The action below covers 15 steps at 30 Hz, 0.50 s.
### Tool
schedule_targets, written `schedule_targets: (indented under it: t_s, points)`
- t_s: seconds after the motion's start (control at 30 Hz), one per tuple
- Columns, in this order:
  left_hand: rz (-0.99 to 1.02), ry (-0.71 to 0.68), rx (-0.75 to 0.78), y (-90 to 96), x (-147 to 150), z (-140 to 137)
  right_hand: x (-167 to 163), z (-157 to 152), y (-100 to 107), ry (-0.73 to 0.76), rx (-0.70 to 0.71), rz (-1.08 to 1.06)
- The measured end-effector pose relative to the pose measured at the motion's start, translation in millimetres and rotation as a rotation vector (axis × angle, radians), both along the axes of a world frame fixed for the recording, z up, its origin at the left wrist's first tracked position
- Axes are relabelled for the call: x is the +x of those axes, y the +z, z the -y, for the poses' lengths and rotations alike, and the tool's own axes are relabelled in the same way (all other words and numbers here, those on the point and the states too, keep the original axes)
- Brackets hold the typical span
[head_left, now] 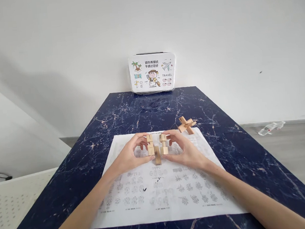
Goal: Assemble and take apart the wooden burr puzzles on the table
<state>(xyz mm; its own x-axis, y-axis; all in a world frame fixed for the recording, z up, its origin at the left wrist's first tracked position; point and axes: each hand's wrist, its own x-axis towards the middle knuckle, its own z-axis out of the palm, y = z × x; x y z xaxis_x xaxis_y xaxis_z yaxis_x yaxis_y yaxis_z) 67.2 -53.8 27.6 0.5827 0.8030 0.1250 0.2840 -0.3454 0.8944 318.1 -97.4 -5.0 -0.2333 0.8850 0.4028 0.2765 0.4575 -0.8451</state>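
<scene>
Above a white printed paper sheet (174, 214) on a dark blue marbled surface (91, 152), two pale wooden notched blocks stand side by side, apart. The left hand (132, 151) has its grip clamped on the block marked 1 (150, 151), thumb near, fingers far; the right hand (183, 148) pinches the block marked 3 (164, 150) likewise. Between them sits a narrow tan wooden block (158, 159); whether it touches either neighbour, I cannot tell. If the hands close unevenly, the notches could miss it and knock it askew. A slack thumb could let either held block twist. Near the sheet's far right corner, a tan wooden interlocked cross (187, 124) could be nudged by a careless sweep of the right hand.
</scene>
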Motion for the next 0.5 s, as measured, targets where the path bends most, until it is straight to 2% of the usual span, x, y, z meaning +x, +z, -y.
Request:
schedule_targets:
  t_s: [0.17,0.37,0.5]
  points:
    - [0.125,-0.142,-0.127,-1.1,2.1,-2.7,-2.3,1.8,1.3,0.003,0.07,0.027]
    - [0.214,-0.169,-0.398,-9.5,-1.1,-11.2,-4.4,3.1,3.8,-0.002,0.106,0.055]
    - [0.17,-0.175,-0.424,-11.7,-1.8,-11.7,-5.2,4.4,5.4,0.026,0.142,0.064]
